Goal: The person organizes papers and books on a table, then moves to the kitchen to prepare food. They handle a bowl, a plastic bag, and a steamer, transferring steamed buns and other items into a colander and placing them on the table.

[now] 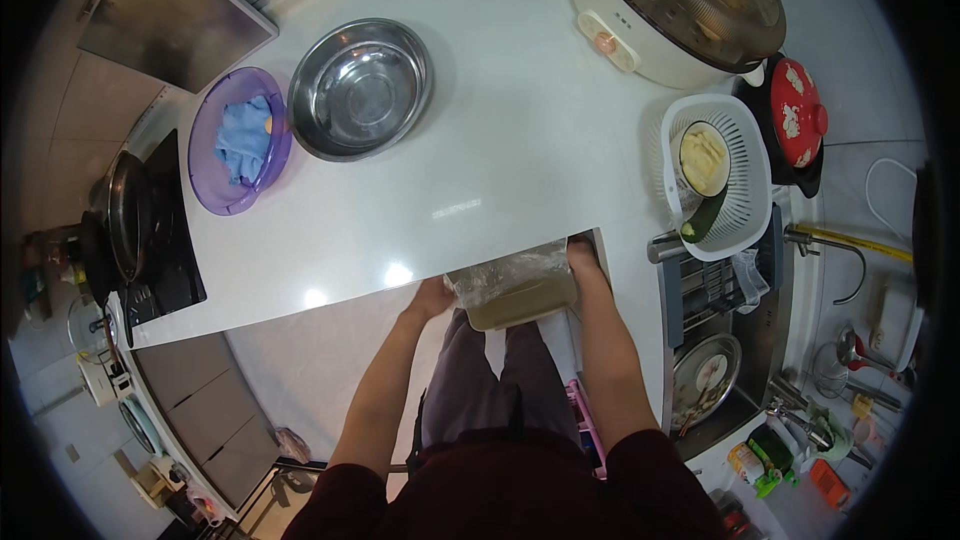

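Observation:
In front of my waist, at the counter's front edge, is a rectangular olive-tan container [521,306]. Clear plastic film [514,274] lies crumpled across its far part. My left hand [433,298] holds its left side, against the film. On the opposite side, my right hand [583,253] grips near the far right corner, beside a narrow grey panel edge [598,247]. The fingers of both hands are partly hidden.
On the white counter [510,142] stand a steel basin [367,94], a purple basin [202,157] with a blue cloth [244,139], an electric steamer [675,45] and a white colander [742,202] holding a bowl and zucchini. A sink [750,360] lies right, a cooktop [176,240] left.

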